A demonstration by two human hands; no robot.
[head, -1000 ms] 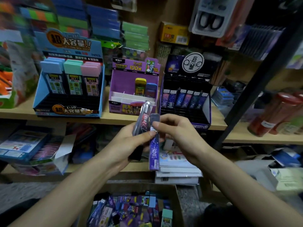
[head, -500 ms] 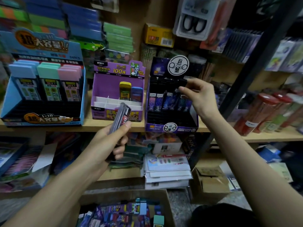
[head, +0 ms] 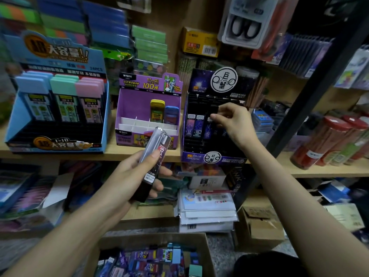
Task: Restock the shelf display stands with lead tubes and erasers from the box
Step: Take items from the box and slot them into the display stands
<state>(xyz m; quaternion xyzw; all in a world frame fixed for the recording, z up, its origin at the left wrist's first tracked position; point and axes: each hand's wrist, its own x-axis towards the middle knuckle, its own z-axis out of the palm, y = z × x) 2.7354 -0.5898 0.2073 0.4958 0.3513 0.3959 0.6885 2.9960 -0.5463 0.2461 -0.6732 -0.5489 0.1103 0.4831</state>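
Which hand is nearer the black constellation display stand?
Right. The right hand is at the black stand, pinching a tube in its row. The left hand holds spare lead tubes lower left, in front of the purple stand.

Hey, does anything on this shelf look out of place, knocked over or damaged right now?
Nothing looks spilled, tipped or damaged. The purple stand stands out only for being nearly bare: just a yellow case and a blue case sit upright at the back, behind its white dividers, whose slots show no stock.
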